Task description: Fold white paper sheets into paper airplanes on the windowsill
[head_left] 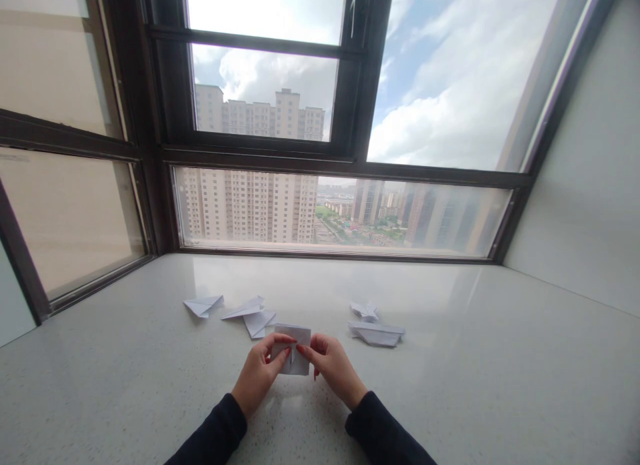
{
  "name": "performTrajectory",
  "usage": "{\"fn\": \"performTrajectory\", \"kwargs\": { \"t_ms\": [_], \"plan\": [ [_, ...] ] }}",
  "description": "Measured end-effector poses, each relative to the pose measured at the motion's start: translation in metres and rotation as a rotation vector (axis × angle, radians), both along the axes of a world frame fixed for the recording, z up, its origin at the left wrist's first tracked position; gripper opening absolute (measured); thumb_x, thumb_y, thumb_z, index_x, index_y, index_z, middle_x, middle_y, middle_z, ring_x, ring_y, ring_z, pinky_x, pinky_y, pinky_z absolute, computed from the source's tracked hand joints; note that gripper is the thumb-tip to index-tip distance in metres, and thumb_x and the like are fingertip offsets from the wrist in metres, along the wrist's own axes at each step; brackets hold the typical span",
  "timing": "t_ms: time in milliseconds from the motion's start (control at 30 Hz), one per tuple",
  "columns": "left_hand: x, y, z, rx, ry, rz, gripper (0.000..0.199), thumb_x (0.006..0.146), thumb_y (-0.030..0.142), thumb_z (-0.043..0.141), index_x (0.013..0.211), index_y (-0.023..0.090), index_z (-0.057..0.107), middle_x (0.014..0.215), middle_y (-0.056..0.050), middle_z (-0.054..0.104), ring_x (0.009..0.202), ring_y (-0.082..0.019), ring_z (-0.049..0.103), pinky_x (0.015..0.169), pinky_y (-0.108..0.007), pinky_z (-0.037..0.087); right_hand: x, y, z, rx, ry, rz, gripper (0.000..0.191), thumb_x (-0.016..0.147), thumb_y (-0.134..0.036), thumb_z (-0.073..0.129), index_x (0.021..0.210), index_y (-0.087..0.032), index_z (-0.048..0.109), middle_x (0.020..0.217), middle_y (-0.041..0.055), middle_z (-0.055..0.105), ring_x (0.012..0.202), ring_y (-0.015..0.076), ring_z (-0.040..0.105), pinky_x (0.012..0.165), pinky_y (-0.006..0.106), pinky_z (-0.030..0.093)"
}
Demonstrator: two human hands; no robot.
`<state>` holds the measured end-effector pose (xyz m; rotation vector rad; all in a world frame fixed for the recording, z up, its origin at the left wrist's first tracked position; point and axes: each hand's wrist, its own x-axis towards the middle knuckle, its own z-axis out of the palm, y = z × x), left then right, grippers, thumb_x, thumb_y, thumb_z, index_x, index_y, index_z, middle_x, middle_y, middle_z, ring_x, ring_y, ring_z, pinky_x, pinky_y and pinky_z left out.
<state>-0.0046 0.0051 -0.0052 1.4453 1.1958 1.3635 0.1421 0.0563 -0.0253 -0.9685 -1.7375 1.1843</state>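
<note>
A small folded square of white paper (300, 366) is held up between my two hands, just above the pale speckled sill. My left hand (260, 370) grips its left side, with thumb and index finger on the near face. At the right side, my right hand (334, 365) pinches the paper, its thumb tip close to the left thumb near the middle. A crease or flap shows between the thumbs. Part of the paper is hidden behind the fingers.
Beyond my left hand lie folded paper planes (203, 307) on the sill (475, 358). Beyond my right hand are a small folded paper piece (365, 311) and a paper boat-like shape (377, 334). A dark-framed window (330, 256) stands behind, with walls at both sides.
</note>
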Motion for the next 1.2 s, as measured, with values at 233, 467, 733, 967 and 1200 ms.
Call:
{"fn": "performTrajectory", "kwargs": {
  "t_ms": [233,467,733,967,1200],
  "plan": [
    [-0.0009,0.0008,-0.0010,0.011,0.019,0.002,0.025,0.065,0.034,0.059,0.081,0.015,0.061,0.084,-0.006,0.065,0.080,-0.020,0.059,0.068,-0.028,0.046,-0.0005,-0.0018,0.0022,-0.005,-0.005,0.001,0.039,0.063,-0.053,0.056,0.065,-0.014,0.058,0.052,-0.0025,0.051,0.041,0.0087,0.045,0.034,0.019,0.037],
    [-0.0024,0.0035,-0.0051,0.010,0.038,0.000,0.024,0.066,0.032,0.057,0.083,0.014,0.060,0.085,-0.006,0.064,0.079,-0.020,0.058,0.068,-0.028,0.046,-0.0011,-0.0029,0.0031,-0.011,0.009,0.009,0.039,0.064,-0.052,0.056,0.066,-0.013,0.057,0.051,-0.0027,0.050,0.040,0.0076,0.043,0.032,0.017,0.036],
    [-0.0022,0.0032,-0.0055,-0.004,0.054,-0.004,0.024,0.067,0.030,0.056,0.085,0.014,0.058,0.084,-0.006,0.063,0.078,-0.020,0.058,0.067,-0.029,0.046,-0.0012,-0.0022,0.0023,-0.007,0.003,0.001,0.038,0.064,-0.052,0.056,0.063,-0.014,0.056,0.050,-0.0032,0.049,0.040,0.0075,0.043,0.032,0.017,0.036],
    [-0.0028,0.0028,-0.0038,0.001,0.054,-0.008,0.022,0.067,0.027,0.055,0.085,0.014,0.058,0.083,-0.006,0.063,0.078,-0.020,0.058,0.068,-0.029,0.046,-0.0010,-0.0014,0.0010,-0.010,-0.006,-0.004,0.038,0.064,-0.052,0.056,0.062,-0.014,0.056,0.050,-0.0032,0.049,0.040,0.0075,0.043,0.032,0.017,0.035],
    [-0.0020,0.0022,-0.0028,0.001,0.048,0.005,0.023,0.067,0.029,0.056,0.084,0.014,0.059,0.085,-0.006,0.064,0.079,-0.020,0.058,0.067,-0.028,0.046,-0.0007,-0.0010,0.0002,0.000,-0.006,-0.004,0.039,0.064,-0.052,0.055,0.066,-0.014,0.057,0.052,-0.0024,0.050,0.041,0.0080,0.044,0.032,0.017,0.036]
  ]
}}
